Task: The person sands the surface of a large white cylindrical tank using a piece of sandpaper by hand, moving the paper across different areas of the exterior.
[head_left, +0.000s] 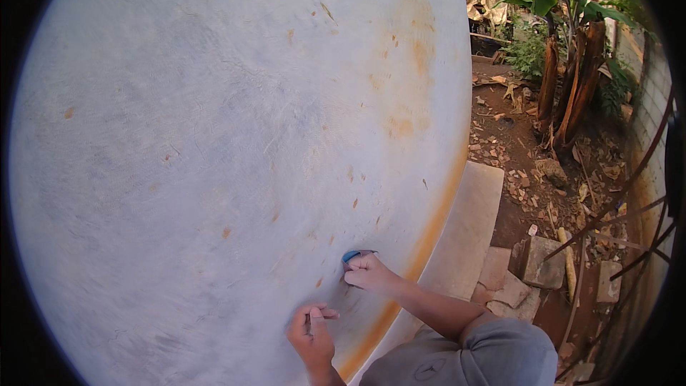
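A huge pale blue-white curved surface (214, 164) fills most of the view, marked with brown specks and an orange-brown band along its right edge. My right hand (366, 272) is closed round a small bent blue and dark pad (351, 256), pressed against this surface near its lower right. Most of the pad is hidden by the fingers. Just left of and below it, my left hand (313, 332) is at the surface with its fingers loosely bent and a little apart. Nothing shows in it. Whether it touches the surface is unclear.
A pale slab (468, 221) lies beside the curved edge. Further right are concrete blocks (544, 262), broken tiles (509, 289) and thin rusty rods (614, 207). Banana plants (572, 86) stand on littered brown soil, near a block wall (654, 86).
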